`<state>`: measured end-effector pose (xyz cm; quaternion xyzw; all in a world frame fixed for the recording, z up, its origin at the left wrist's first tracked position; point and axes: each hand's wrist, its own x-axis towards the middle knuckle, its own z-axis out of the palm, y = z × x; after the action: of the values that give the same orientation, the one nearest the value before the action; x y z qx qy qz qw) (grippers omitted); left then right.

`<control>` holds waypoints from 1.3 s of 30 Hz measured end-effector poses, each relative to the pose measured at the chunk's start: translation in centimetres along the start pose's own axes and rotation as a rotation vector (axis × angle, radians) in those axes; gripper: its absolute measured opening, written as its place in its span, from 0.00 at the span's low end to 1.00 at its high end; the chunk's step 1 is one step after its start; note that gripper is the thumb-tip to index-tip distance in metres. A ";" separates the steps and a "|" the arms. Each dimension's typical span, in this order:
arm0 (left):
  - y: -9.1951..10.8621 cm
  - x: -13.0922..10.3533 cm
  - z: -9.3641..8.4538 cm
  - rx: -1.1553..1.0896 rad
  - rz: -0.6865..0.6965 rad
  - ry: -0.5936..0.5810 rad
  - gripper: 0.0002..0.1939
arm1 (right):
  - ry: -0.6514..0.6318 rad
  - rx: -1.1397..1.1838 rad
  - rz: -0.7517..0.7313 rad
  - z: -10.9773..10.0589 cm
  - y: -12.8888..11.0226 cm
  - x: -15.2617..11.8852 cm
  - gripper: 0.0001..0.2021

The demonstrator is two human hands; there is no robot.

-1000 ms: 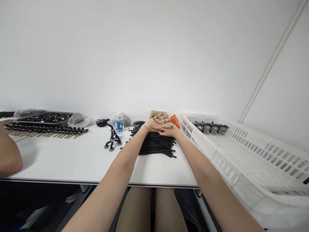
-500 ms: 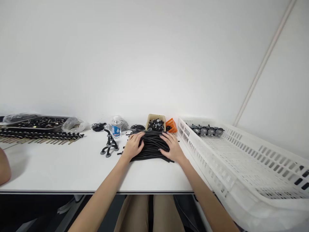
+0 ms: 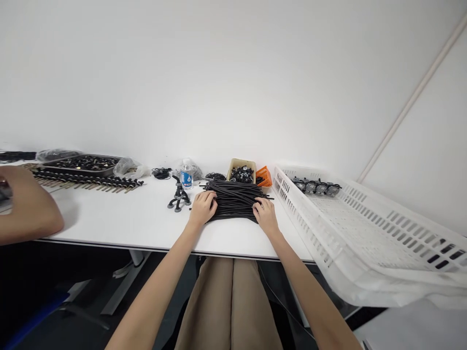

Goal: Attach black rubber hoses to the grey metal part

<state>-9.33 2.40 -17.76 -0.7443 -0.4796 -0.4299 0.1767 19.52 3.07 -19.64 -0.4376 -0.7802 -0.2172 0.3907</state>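
A heap of black tubes (image 3: 235, 199) lies crosswise on the white table in front of me. My left hand (image 3: 203, 206) rests at the heap's left end, its fingers bent over the tube ends. At the right end, my right hand (image 3: 265, 214) touches the tubes with curled fingers. Whether either hand grips any tube is too small to tell. Left of the heap stands a small black branching piece with grey round feet (image 3: 178, 195). Behind the heap are a beige bin of black parts (image 3: 242, 170) and an orange basket (image 3: 264, 176).
A large white perforated crate (image 3: 328, 233) fills the right side, with several clear and black parts inside. Behind the branching piece stands a water bottle (image 3: 187, 176). Further left are a tray of parts (image 3: 83, 164), a row of black-topped rods (image 3: 91, 181) and another person's arm (image 3: 31, 206).
Both hands have drawn out to the heap's ends, and their fingers are more curled. The camera view has shifted, and more of the other person's arm shows at the left.
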 end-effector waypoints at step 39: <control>2.4 -2.1 -0.4 0.001 -0.028 -0.295 0.09 | -0.059 -0.080 0.220 0.2 -2.0 -1.5 0.19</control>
<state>-7.79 -0.18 -18.94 -0.7924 -0.5111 -0.3181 0.0985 18.23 1.41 -20.96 -0.5421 -0.7293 -0.1911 0.3711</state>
